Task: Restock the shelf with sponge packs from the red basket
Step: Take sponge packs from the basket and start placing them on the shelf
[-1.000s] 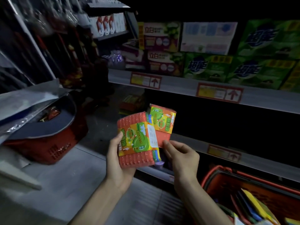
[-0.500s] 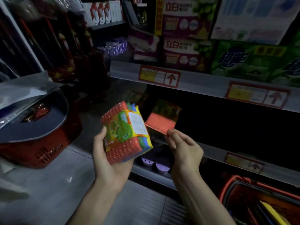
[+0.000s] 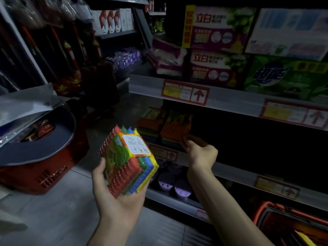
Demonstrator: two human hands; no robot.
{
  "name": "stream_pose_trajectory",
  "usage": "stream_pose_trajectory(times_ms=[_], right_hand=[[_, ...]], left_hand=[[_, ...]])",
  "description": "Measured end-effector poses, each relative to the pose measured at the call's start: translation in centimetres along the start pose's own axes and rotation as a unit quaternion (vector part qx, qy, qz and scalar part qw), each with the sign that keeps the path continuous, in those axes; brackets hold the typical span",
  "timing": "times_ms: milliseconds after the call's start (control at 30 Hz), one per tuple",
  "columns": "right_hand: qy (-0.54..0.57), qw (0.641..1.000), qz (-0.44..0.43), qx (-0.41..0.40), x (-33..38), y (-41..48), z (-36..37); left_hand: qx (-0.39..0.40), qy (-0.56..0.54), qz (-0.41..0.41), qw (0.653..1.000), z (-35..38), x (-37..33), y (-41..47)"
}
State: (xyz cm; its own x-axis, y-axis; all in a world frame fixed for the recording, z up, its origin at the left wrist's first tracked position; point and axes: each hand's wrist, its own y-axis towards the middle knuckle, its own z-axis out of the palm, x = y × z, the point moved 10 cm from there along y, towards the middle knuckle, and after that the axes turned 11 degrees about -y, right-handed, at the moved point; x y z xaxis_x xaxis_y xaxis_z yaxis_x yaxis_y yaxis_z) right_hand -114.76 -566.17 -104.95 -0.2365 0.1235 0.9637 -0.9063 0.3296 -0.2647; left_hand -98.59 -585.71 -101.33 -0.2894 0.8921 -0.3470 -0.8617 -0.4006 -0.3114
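— Where's the left hand?

— Low and near, left of centre. It grips a sponge pack from below, thumb curled up the left face and fingers wrapped under the right side. The pack is a banded stack of red, green, blue and yellow sponges, tilted, with its white label facing up.

— And the right hand?

— It is farther in, at the front of the middle shelf. Its fingers are curled together and pinch the lower right corner of a second sponge pack. That pack stands leaning on the shelf in deep shadow, so the exact contact is hard to read.

— Anything beside it?

— A third pack is just to its left on the same shelf, also dim.

— The red basket?

— It is at the near right corner, low down, with only part in view. A yellow edge shows inside.

— What else?

— Above, a price label with a red arrow sits on the upper shelf's rail, with soap boxes stacked over it. Purple-lidded tubs sit on the bottom shelf. At the far left, another red basket stands on the grey floor under a dark grey cover.
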Motion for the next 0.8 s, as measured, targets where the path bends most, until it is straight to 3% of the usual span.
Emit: stream_pose_trajectory(times_ms=[333,667,800], right_hand=[[0.011,1.0,0.011,0.01,0.1,1.8,0.6],[-0.15,0.986,-0.075,0.015,1.2,0.0,-0.3],[-0.314,0.939,-0.137,0.003,2.7,-1.2,-0.6]], left_hand=[[0.012,0.007,-0.029,0.999,0.3,0.9,-0.3],[-0.002,0.018,-0.022,1.0,-0.5,1.1,0.0],[-0.007,0.009,-0.015,1.0,-0.7,1.0,0.2]])
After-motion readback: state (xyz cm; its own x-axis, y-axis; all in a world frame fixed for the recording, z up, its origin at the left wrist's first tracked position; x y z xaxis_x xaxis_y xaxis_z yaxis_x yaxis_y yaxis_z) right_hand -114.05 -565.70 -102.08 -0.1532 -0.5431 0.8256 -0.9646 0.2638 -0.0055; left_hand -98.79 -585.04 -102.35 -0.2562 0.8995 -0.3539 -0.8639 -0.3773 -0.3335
